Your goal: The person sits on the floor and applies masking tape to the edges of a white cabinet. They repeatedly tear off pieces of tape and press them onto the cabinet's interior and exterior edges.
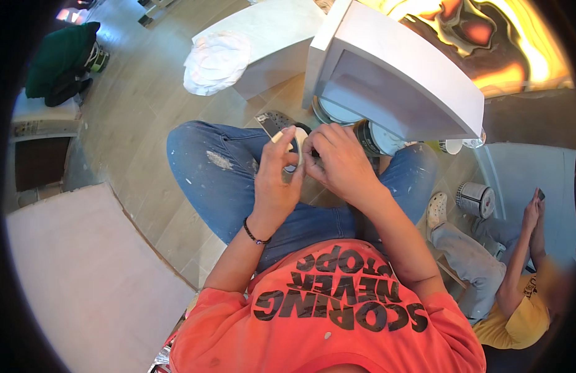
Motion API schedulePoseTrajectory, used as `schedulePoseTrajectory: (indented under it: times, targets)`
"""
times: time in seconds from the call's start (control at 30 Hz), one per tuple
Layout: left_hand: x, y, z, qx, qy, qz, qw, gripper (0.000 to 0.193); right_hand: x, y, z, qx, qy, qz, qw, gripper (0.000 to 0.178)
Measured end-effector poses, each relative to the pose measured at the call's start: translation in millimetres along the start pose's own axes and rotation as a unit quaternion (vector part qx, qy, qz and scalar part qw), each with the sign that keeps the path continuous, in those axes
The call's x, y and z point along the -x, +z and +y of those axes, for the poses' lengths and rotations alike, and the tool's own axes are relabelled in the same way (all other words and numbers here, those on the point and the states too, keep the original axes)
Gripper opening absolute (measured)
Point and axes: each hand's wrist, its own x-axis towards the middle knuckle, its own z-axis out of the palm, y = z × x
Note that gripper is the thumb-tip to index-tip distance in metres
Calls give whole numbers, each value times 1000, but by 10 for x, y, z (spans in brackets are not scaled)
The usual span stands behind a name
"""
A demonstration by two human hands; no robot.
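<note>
Above my lap, my left hand [277, 168] holds a pale roll of tape [300, 144] on its side between thumb and fingers. A short light strip lies across one of its fingers. My right hand [339, 158] is closed, its thumb and fingertips pinched together at the roll's right edge; whether they grip a loose tape end is hidden. Just beyond the left fingers shows a flat, dark, straight-edged piece [267, 125] resembling a scraper blade; its other end is hidden. My knees in paint-spotted jeans [204, 171] spread on either side.
A curved white panel piece [418, 68] stands ahead, with buckets [376, 138] beneath it. White crumpled cloth or paper [216, 62] hangs off a pale bench [263, 31]. A large board [95, 273] lies left. At right, a person in yellow [518, 311] sits near a bucket [475, 200].
</note>
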Motion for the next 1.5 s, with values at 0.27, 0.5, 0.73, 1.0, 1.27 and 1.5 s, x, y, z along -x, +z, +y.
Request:
schedulePoseTrajectory:
  times: [0.27, 0.5, 0.73, 1.0, 1.27, 1.5]
  targets:
    - [-97, -21, -23, 64, -50, -17, 997, 76, 35, 27, 28, -43, 4, 49, 998, 23]
    - [-121, -1, 15, 22, -32, -9, 999, 73, 114, 12, 82, -32, 19, 96, 995, 14]
    - [-99, -14, 9, -13, -1, -8, 1000, 73, 48, -64, 90, 28, -50, 62, 996, 12]
    - [-79, -34, 18, -14, 1, -21, 1000, 73, 54, 14, 135, 24, -54, 32, 998, 22]
    - [-127, 1, 22, 12, -33, -19, 999, 73, 91, 6, 74, 39, -29, 35, 998, 22]
    - [-146, -20, -50, 53, -63, -25, 996, 73, 188, 97, 105, -55, 36, 109, 992, 24]
